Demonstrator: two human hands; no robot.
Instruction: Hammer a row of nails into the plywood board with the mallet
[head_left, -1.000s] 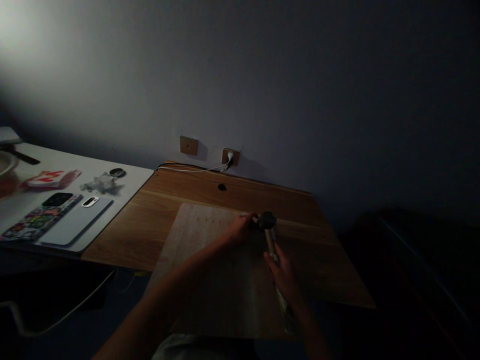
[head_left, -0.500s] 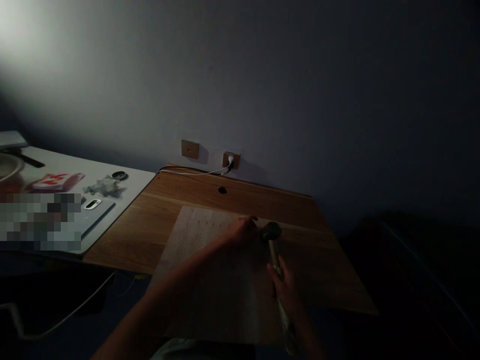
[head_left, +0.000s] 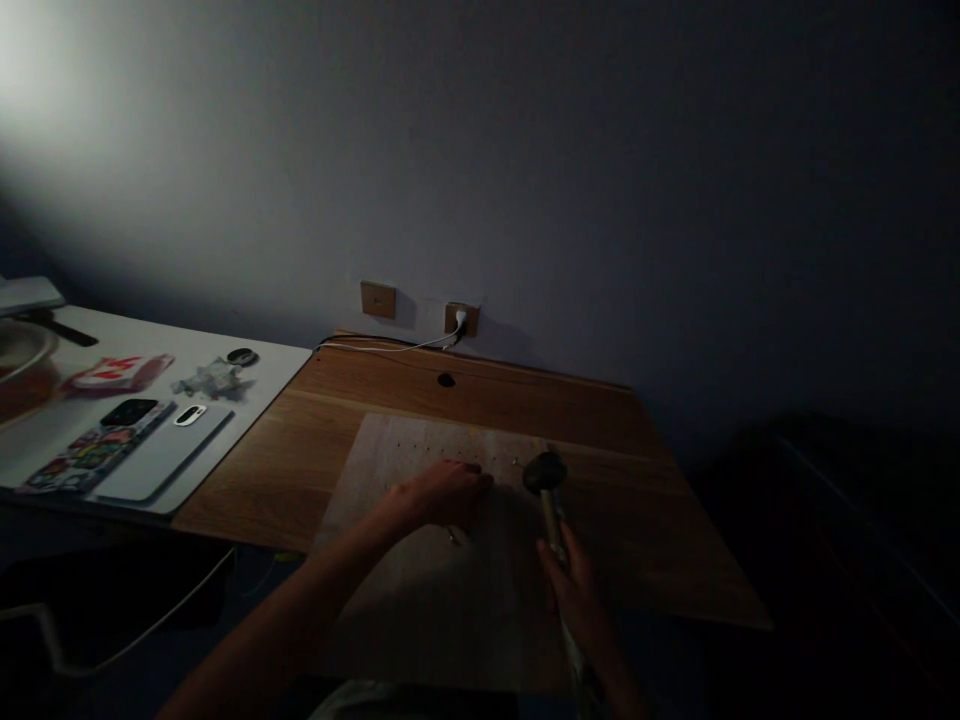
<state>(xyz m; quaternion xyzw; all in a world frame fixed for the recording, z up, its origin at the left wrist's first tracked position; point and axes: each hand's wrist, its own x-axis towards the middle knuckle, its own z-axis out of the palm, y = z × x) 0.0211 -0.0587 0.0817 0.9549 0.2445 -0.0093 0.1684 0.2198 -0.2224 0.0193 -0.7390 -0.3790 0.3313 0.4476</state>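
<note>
A pale wooden board (head_left: pixel 409 455) lies flat on a brown wooden desk (head_left: pixel 315 430), with a row of small nails or dots near its far edge. My left hand (head_left: pixel 442 497) rests on the board with fingers curled downward; the dim light hides what they pinch, if anything. My right hand (head_left: pixel 574 590) is wrapped round the handle of a hammer (head_left: pixel 546 480). The hammer's dark head hovers just above the board, to the right of my left hand.
A white table (head_left: pixel 262 375) adjoins the desk on the left, carrying a phone in a colourful case (head_left: pixel 90 450), a grey tablet (head_left: pixel 161 452), a red packet (head_left: pixel 120 370) and small items. A white cable (head_left: pixel 390 346) runs to a wall socket (head_left: pixel 459 318). The room is very dark on the right.
My left hand has drawn back from the board's far edge toward me and to the left. The hammer head has shifted slightly right and nearer, still held by my right hand.
</note>
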